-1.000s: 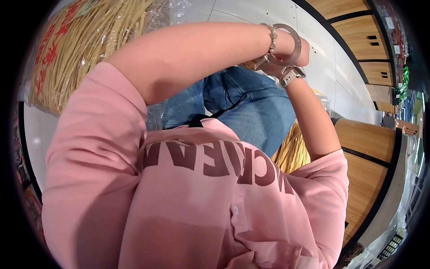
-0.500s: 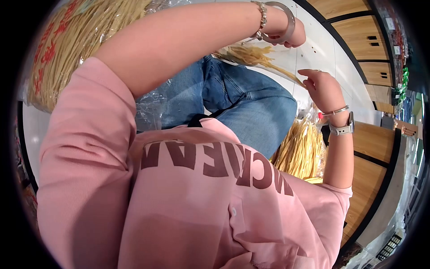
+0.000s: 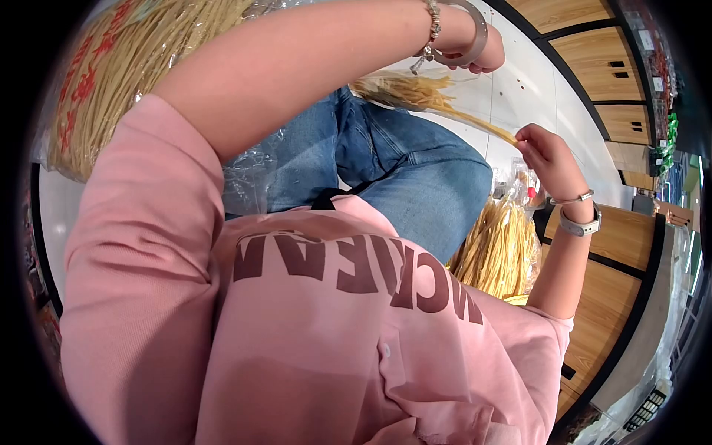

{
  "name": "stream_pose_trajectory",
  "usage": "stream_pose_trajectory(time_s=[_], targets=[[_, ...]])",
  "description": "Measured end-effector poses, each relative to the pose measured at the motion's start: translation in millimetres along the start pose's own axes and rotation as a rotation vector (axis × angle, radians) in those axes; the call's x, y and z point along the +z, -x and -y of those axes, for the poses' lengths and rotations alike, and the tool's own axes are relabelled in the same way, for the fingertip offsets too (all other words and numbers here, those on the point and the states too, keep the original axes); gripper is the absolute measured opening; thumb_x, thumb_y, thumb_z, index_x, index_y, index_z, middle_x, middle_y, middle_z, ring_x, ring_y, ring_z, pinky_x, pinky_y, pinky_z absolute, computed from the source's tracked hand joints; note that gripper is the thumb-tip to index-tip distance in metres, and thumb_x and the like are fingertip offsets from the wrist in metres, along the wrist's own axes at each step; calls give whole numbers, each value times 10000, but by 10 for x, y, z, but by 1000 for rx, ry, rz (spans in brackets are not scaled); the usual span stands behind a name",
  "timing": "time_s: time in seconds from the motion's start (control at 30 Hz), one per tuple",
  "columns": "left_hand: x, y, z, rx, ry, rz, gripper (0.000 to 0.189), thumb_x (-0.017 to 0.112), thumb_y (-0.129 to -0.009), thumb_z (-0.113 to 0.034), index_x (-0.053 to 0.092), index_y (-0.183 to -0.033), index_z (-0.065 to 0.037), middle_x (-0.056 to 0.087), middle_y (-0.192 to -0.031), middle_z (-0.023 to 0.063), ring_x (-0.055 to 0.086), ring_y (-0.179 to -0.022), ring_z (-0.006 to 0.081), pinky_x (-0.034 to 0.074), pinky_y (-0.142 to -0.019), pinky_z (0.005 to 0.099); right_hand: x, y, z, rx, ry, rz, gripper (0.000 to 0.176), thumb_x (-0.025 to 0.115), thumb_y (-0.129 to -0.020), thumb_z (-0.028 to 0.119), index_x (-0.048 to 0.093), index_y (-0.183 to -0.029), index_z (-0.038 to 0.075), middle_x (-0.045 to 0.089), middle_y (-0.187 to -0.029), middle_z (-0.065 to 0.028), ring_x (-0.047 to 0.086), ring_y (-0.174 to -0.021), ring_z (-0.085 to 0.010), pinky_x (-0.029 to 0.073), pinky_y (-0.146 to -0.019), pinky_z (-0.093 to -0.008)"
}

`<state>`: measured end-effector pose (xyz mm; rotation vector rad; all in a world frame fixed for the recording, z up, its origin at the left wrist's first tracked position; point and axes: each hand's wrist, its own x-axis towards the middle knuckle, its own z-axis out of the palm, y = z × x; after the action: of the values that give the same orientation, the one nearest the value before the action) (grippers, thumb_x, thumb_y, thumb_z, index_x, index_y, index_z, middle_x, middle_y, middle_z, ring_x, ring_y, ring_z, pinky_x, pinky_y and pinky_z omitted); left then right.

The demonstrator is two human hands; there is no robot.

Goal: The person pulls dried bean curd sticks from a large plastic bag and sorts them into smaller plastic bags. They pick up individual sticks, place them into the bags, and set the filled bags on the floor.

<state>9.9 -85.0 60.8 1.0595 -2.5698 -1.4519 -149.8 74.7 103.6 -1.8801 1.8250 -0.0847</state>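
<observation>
My right hand (image 3: pixel 552 159) pinches the tip of a thin lock of pale yellow dried strips between thumb and fingers. That lock stretches out from a loose bundle of the strips (image 3: pixel 408 90) beyond my knees. Above the bundle, my left hand (image 3: pixel 486 53) is curled closed, with a bangle and a beaded bracelet at its wrist. Most of its fingers are turned away, and I cannot tell what they hold. Near my right forearm lies another bunch of yellow strips (image 3: pixel 495 248) in clear plastic.
A large clear bag of long strips with red lettering (image 3: pixel 141 81) stands at the upper left. My jeans-clad legs (image 3: pixel 415 163) fill the middle. White floor tiles (image 3: pixel 534 89) lie ahead, with small dark specks. Wooden cabinets with black edges (image 3: pixel 593 59) line the right side.
My right hand has closed from a pointing finger into a pinch on the strip ends and moved slightly right and down. The lock looks straighter. My left hand stays nearly in place.
</observation>
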Motion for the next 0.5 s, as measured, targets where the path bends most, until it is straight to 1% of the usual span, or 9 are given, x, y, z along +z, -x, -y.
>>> stream_pose_trajectory(time_s=[0.03, 0.07, 0.17, 0.2, 0.3, 0.4, 0.5], targets=[[3, 12, -5, -7, 18, -1, 280, 475, -691, -62, 501, -969, -55, 520, -722, 61, 390, -500, 127, 409, -508, 299, -12, 16, -55, -19, -14, -13, 99, 512, -825, 84, 525, -839, -13, 469, -594, -60, 427, -562, -102, 378, -534, -245], [12, 23, -9, -14, 35, -2, 275, 474, -692, -63, 502, -966, -55, 519, -717, 59, 389, -501, 127, 410, -511, 300, -21, 18, -131, -27, -103, -25, 87, 499, -841, 76, 519, -837, -9, 420, -608, -10, 363, -560, -66, 334, -513, -210], [13, 21, -19, -30, 45, 4, 263, 473, -696, -65, 505, -958, -56, 513, -705, 54, 386, -501, 126, 410, -516, 299, -145, 87, -135, 73, -377, -14, 78, 488, -854, 69, 517, -854, -4, 382, -626, 47, 318, -559, -30, 288, -499, -179], [15, 17, -23, -35, 41, 8, 260, 473, -698, -65, 506, -955, -56, 511, -701, 52, 385, -501, 125, 410, -517, 299, -185, 119, -112, 88, -465, 6, 81, 487, -861, 74, 515, -870, -1, 361, -649, 82, 281, -563, -11, 247, -493, -161], [31, 23, -29, -36, 43, -15, 249, 470, -698, -63, 508, -944, -56, 508, -699, 53, 379, -496, 123, 409, -516, 297, -216, 149, -80, 101, -454, -10, 88, 487, -865, 85, 514, -864, 1, 362, -650, 79, 291, -569, -13, 250, -496, -159], [35, 32, -36, -34, 74, -9, 239, 465, -697, -57, 508, -932, -55, 509, -695, 54, 374, -493, 121, 408, -516, 296, -268, 159, -206, 103, -463, 0, 106, 473, -876, 107, 521, -883, 12, 353, -635, 85, 279, -545, -7, 229, -477, -156], [34, 19, -25, -23, 26, -3, 233, 467, -693, -55, 508, -922, -54, 511, -691, 56, 373, -493, 120, 408, -514, 297, -422, 249, -343, 120, -584, 16, 125, 457, -884, 126, 526, -907, 24, 341, -611, 91, 260, -517, 0, 203, -455, -158]])
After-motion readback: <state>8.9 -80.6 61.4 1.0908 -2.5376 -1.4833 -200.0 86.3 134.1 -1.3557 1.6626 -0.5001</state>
